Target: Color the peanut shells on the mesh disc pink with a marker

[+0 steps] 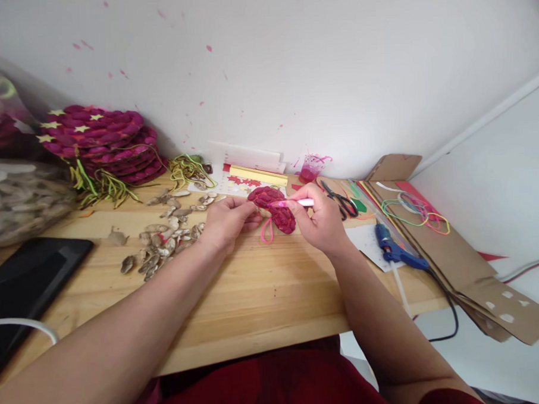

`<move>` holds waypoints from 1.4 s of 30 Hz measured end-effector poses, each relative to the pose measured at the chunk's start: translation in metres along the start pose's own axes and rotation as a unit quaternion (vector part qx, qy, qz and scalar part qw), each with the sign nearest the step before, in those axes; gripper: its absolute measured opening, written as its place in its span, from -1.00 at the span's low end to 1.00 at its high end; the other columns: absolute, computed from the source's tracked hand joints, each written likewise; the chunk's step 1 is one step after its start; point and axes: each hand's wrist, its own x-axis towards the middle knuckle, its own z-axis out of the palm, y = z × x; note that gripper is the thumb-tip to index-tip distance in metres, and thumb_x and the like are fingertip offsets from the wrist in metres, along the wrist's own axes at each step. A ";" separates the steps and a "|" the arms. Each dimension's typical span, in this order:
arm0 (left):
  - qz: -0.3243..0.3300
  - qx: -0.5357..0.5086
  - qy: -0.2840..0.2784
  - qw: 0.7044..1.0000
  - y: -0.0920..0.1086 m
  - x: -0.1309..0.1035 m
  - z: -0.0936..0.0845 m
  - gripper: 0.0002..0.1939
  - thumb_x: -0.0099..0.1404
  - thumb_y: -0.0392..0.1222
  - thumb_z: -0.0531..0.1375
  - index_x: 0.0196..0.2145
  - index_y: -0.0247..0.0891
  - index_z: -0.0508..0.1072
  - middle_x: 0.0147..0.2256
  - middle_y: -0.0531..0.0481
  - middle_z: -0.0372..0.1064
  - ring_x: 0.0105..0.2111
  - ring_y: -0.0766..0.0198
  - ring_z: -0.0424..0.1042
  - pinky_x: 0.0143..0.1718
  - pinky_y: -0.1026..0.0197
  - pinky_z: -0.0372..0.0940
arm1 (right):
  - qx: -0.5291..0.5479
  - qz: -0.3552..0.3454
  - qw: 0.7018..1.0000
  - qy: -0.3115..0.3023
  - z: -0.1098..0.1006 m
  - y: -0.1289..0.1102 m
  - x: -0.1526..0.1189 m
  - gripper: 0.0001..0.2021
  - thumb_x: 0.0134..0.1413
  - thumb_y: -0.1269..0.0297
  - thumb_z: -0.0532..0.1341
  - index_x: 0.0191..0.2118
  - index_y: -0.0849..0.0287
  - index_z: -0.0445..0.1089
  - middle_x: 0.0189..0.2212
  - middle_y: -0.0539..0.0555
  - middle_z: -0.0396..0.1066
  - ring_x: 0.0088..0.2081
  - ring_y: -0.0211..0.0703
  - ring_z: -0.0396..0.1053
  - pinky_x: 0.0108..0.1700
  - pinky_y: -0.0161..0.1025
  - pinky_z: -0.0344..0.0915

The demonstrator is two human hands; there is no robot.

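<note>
Above the middle of the wooden table [273, 297] is a small magenta shell-covered piece [283, 219], its left side held in the fingers of my left hand [232, 218]. A pink loop [267, 230] hangs from its lower edge. My right hand [320, 219] pinches a white-handled brush [304, 202], whose pink tip points left and lies over the piece. Part of the piece is hidden behind the brush tip and my right fingers.
Loose shells [166, 245] lie left of my hands. Magenta pieces [137, 139] are stacked at the back left, beside a bag of shells [23, 198]. A tablet [36, 283], a pink cup [310, 169], scissors [341, 200], a blue glue gun [399, 253] and cardboard [445, 242] surround the work area.
</note>
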 end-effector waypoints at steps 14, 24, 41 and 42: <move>-0.001 0.004 0.011 1.000 0.002 -0.001 0.001 -0.89 0.07 -0.36 0.35 -0.44 -0.34 0.47 -0.54 -0.05 0.52 -0.52 0.29 0.53 -0.41 0.27 0.48 | 0.019 0.019 1.000 0.004 0.003 0.002 -0.001 -0.82 0.32 0.13 0.23 -0.27 0.10 0.40 -0.47 -0.02 0.43 -0.51 -0.25 0.28 -0.45 -0.24 0.17; 0.001 0.003 0.015 1.000 0.002 -0.002 0.003 -0.91 0.07 -0.39 0.33 -0.47 -0.33 0.47 -0.56 -0.02 0.50 -0.54 0.30 0.51 -0.44 0.29 0.47 | 0.025 0.031 0.999 0.011 0.002 0.006 0.000 -0.81 0.31 0.15 0.23 -0.31 0.10 0.37 -0.51 -0.05 0.40 -0.55 -0.27 0.24 -0.48 -0.25 0.11; 0.002 0.004 0.011 1.000 -0.001 0.000 -0.001 -0.86 0.07 -0.36 0.37 -0.41 -0.34 0.48 -0.47 -0.09 0.59 -0.51 0.28 0.57 -0.36 0.26 0.51 | 0.069 0.032 0.997 -0.008 0.005 0.009 0.000 -0.87 0.31 0.22 0.22 -0.29 0.11 0.35 -0.46 -0.01 0.44 -0.52 -0.26 0.26 -0.44 -0.24 0.11; 0.001 0.004 0.012 1.000 -0.001 0.001 -0.001 -0.86 0.06 -0.37 0.38 -0.41 -0.33 0.48 -0.47 -0.08 0.59 -0.51 0.28 0.57 -0.36 0.26 0.51 | 0.070 0.029 0.997 -0.008 0.005 0.010 0.000 -0.87 0.31 0.23 0.22 -0.29 0.11 0.35 -0.46 -0.02 0.44 -0.53 -0.27 0.24 -0.45 -0.25 0.10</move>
